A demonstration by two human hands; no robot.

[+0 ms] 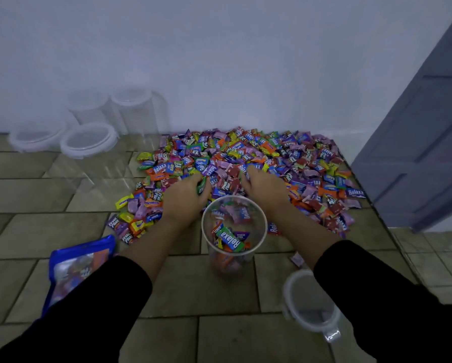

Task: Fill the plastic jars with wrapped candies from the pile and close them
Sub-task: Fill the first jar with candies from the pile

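Nearest me the lid (pixel 311 302) lies off to my right, within reach for closing later; a blue bag (pixel 75 265) sits to my left. The jar (pixel 234 231) stands open and upright between my wrists, partly filled, at the near edge of the pile (pixel 246 158) so each scoop travels little. My left hand (pixel 185 197) curls round candies (pixel 202 185), a green one showing under the fingers. My right hand (pixel 265 189) is dug into the pile with its fingertips buried, so I cannot tell what it holds. Spare jars (pixel 88 140), lidded, wait far left.
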